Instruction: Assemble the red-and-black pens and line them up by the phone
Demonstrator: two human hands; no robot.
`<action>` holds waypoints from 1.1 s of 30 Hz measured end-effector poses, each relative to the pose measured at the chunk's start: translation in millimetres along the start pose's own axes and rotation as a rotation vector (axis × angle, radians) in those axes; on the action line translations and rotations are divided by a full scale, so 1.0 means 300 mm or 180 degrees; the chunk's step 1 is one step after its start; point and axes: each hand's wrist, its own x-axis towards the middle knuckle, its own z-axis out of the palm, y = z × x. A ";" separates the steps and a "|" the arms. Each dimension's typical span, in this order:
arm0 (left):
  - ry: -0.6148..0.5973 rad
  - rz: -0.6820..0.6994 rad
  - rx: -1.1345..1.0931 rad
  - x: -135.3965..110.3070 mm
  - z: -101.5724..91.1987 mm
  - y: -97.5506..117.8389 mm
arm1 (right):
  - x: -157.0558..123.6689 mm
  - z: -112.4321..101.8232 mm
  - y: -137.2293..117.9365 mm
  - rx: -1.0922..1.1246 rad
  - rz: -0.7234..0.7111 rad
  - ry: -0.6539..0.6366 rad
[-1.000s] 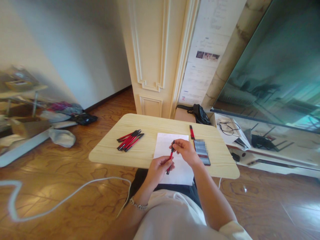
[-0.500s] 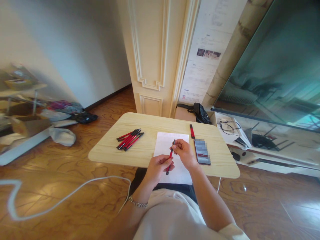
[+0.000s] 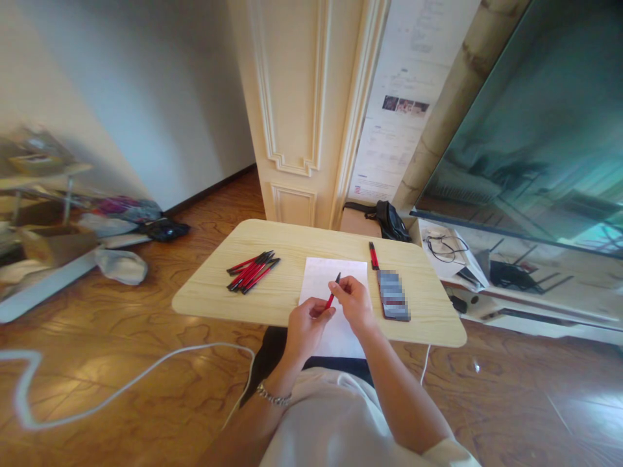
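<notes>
Between my two hands is a red and black pen [image 3: 331, 299], tilted with its black end up and away from me. My left hand [image 3: 307, 322] is closed around its lower part, which the fingers hide. My right hand [image 3: 354, 301] pinches it near the upper end. Both hands are over a white sheet of paper [image 3: 341, 337]. A pile of several red and black pens [image 3: 253, 271] lies to the left on the table. Right of the paper, another red and black pen or pens [image 3: 374, 256] lie just beyond a phone [image 3: 394, 297] with a blurred screen.
The light wooden table [image 3: 209, 292] has rounded corners. A white cable [image 3: 146, 360] runs over the floor at left. Behind the table lies a black bag [image 3: 392, 220]. A cabinet [image 3: 535, 308] with cords and a router stands at right beneath a large dark screen [image 3: 545, 130].
The pen's lower black end, which stuck out below my left hand, is now covered by it. My right hand has shifted slightly down and left, with its thumb against the pen.
</notes>
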 end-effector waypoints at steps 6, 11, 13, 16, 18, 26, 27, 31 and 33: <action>-0.0499 -0.0469 -0.0837 0.002 0.001 0.016 | 0.001 -0.030 -0.059 0.0479 0.0189 -0.0394; -0.0617 -0.0739 -0.1175 -0.003 0.002 0.037 | 0.025 -0.067 -0.106 0.0666 0.0181 -0.0526; -0.0656 -0.0805 -0.1222 -0.006 0.002 0.042 | 0.031 -0.072 -0.105 0.0590 0.0117 -0.0560; -0.0685 -0.0790 -0.1168 -0.010 0.003 0.038 | 0.032 -0.069 -0.087 0.0494 0.0017 -0.0526; -0.0633 -0.0715 -0.1067 -0.011 0.004 0.028 | 0.028 -0.062 -0.071 0.0462 -0.0029 -0.0429; -0.0171 -0.0197 -0.0314 -0.005 0.016 -0.014 | 0.014 -0.034 -0.020 0.0001 -0.0183 -0.0007; -0.0110 -0.0136 -0.0238 -0.004 0.016 -0.015 | 0.015 -0.031 -0.016 -0.0067 -0.0187 -0.0028; -0.0146 -0.0178 -0.0344 0.000 0.012 -0.013 | 0.019 -0.025 -0.007 -0.0183 -0.0178 -0.0046; -0.0419 -0.0441 -0.0682 0.001 0.008 -0.005 | 0.020 -0.027 -0.013 -0.0080 -0.0106 -0.0042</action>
